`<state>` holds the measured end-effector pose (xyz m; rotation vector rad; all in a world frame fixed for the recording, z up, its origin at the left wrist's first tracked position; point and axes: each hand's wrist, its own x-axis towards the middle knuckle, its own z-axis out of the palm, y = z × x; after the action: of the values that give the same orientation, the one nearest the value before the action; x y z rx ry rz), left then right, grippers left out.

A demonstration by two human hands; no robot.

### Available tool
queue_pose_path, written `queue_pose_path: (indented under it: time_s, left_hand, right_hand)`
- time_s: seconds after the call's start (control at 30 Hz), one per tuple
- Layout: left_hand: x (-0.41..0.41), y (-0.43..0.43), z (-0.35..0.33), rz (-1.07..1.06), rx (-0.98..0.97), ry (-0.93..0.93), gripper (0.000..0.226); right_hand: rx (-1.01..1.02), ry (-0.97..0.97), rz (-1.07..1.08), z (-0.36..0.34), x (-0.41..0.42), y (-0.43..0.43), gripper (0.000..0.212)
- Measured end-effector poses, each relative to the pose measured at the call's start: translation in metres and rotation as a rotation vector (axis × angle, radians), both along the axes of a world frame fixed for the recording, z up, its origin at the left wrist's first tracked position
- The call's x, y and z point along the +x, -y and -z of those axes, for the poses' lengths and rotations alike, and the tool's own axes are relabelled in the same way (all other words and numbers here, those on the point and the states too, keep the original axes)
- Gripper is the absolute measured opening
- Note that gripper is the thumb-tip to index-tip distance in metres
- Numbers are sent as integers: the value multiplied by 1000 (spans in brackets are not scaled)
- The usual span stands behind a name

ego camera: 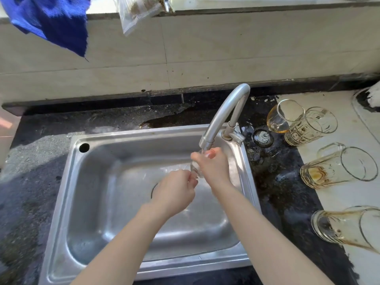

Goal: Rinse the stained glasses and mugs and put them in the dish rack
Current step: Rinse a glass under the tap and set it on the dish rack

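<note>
Under the faucet point(224, 114), right hand point(213, 165) fingers grasping clear glass point(195, 170), left hand point(174, 194) clenched, 4 brown-stained glasses point(337, 167) beside sink point(67, 182)

Left hand point(174, 194) loosely curled, right hand point(213, 167) clasped, forearms converging

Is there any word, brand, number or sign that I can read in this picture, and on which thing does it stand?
No readable text anywhere in this view.
Plastic bag on the ledge: no print that I can make out.
Blue cloth: no label visible.
Faucet and sink: no brand mark visible.
Stained glasses, such as the patterned glass on the counter: only a moulded pattern, no letters.
</note>
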<state>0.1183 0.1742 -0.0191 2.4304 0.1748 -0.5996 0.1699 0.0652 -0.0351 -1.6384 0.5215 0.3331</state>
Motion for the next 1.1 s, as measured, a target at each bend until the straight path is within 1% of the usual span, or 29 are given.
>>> queue_pose_path:
  time_s: [0.07,0.1,0.13,0.2,0.23,0.3,0.33,0.37,0.43,0.5,0.57,0.6,0.63,0.67,0.73,0.8,0.87,0.9,1.0,1.1]
  left_hand:
    - [-6,-5,3,0,110,95,22]
    - [-7,-8,3,0,140,128,22]
    - [-9,-12,2,-1,161,160,22]
    - [-10,-21,-1,8,211,228,22]
    - [-10,-24,-2,46,256,253,22]
    - [-11,-29,-4,168,351,291,23]
    - [-12,-30,-6,205,370,316,23]
    - [-12,-31,-8,213,352,338,23]
    - [-13,-30,-9,159,225,342,19]
    - [-13,-25,-9,44,40,246,22]
    - [-12,-20,-10,-78,-147,100,30]
    - [-10,-18,-14,-134,-231,27,32]
    - [-9,-17,-18,-169,-288,-29,35]
    - [-6,-15,-21,-182,-302,-52,35]
    - [1,-9,-30,-242,-310,-35,30]
    - [11,-1,-35,-406,-402,14,22]
    - [24,6,-36,-542,-447,45,28]
    - [31,10,-36,-570,-472,30,30]
    - [47,24,-34,-582,-661,-112,20]
    - [53,36,-32,-557,-808,-200,27]
  right_hand:
    - [-214,151,-59,-1,-2,-8,27]
    - [-263,204,-87,-1,-1,-9,29]
    - [-260,222,-111,-2,-1,-9,33]
    - [-97,155,-184,-9,2,-4,37]
    - [-18,99,-257,-12,5,0,35]
    - [29,7,-443,-22,9,9,26]
    - [45,-28,-507,-25,13,12,25]
    - [45,-41,-552,-28,16,15,29]
    - [13,-27,-547,-32,19,14,39]
    - [-13,4,-433,-34,19,11,45]
    - [-21,13,-292,-27,16,10,41]
    - [19,1,-220,-21,13,11,36]
    - [80,-8,-151,-17,11,11,31]
    - [135,-21,-87,-13,8,12,26]
    - [224,-88,41,-3,5,16,22]
    - [315,-228,137,8,0,22,19]
    - [399,-349,168,18,-5,27,28]
    - [423,-381,180,23,-8,29,33]
    - [477,-460,271,35,-15,29,27]
    - [506,-533,312,41,-18,28,30]
